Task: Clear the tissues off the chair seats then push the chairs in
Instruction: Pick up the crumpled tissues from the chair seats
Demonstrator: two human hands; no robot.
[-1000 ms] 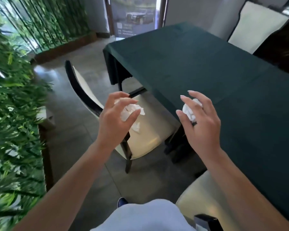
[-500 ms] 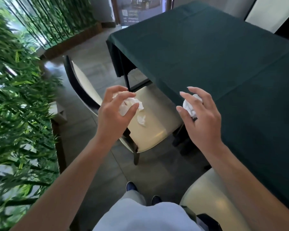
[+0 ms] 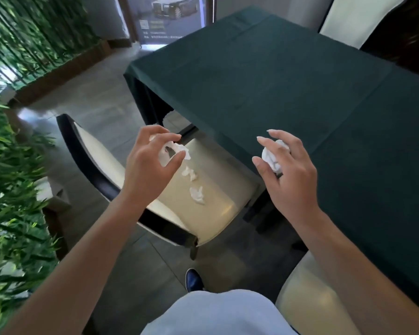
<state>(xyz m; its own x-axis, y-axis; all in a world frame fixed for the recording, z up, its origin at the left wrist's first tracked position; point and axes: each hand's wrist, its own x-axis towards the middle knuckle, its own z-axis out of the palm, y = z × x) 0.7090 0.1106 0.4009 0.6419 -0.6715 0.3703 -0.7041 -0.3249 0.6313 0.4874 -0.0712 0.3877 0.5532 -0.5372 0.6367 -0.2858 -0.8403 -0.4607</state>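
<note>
The left hand [image 3: 153, 163] is curled around a loose wad of crumpled white tissue [image 3: 173, 152], pinched between thumb and fingertips with the fingers only partly closed. The right hand [image 3: 288, 172] cups a tighter ball of white tissue [image 3: 273, 157] against the palm, fingers spread and slightly bent. Two small scraps of white tissue remain on the cream padded seat of the dark-framed chair [image 3: 218, 189]: the upper scrap [image 3: 189, 172] lies just below the left hand's thumb, and the lower scrap [image 3: 197, 195] lies near it, toward the seat's near edge. Both scraps sit toward the seat's left half, below and slightly right of the left hand, well apart from the right hand; the left hand is judged the nearer one for the pickup. The chair stands pulled out from the table [image 3: 276, 81] covered in dark green cloth, its front edge near the table's left edge. A second cream seat [image 3: 307, 298] shows at lower right.
</note>
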